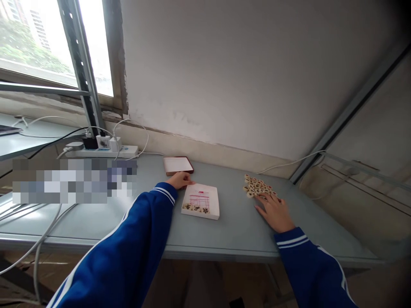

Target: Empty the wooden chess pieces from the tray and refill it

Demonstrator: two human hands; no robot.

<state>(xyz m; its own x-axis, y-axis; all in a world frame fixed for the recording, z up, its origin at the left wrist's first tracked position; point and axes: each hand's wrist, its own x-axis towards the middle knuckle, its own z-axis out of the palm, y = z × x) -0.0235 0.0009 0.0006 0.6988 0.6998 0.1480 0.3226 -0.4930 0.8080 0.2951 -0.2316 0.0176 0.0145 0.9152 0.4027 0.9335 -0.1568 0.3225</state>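
A white shallow box [202, 201] lies on the grey table [231, 231], with a red printed drawing inside and a row of round chess pieces [195, 208] along its near edge. My left hand [180, 179] rests at the box's far left corner, fingers curled on its edge. A heap of several pale round chess pieces [257, 186] lies to the right. My right hand [274, 210] lies flat just in front of that heap, fingers spread and touching the nearest pieces. Both arms wear blue sleeves with white stripes.
A brown-rimmed lid [177, 165] lies behind the box near the wall. A white power strip [101, 149] with plugs and trailing cables sits at the back left under the window. A white cable [289, 164] runs along the wall at the right.
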